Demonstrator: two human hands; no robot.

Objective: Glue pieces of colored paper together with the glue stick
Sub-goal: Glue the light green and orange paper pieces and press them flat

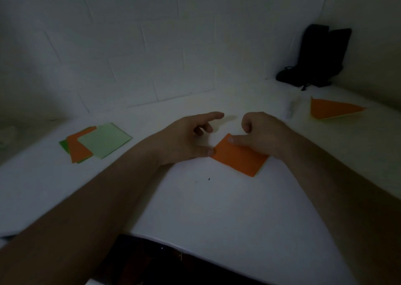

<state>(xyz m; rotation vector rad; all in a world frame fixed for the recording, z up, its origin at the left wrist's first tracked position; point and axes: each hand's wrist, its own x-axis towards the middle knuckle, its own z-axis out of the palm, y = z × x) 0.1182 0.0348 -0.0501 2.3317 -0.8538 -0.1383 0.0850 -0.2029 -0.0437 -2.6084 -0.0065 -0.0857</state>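
Note:
An orange paper square [240, 160] lies flat on the white table, with a pale yellow edge showing under its right side. My left hand [186, 139] rests to its left, thumb tip touching the paper's left corner, fingers spread. My right hand [260, 132] presses its thumb on the paper's upper corner, the other fingers curled. A pale glue stick [291, 109] lies on the table beyond my right hand, dim and hard to make out.
A stack of green and orange paper squares [95, 142] lies at the left. An orange triangle on yellow paper [334, 110] lies at the far right. A black object [316, 56] stands in the back right corner by the wall.

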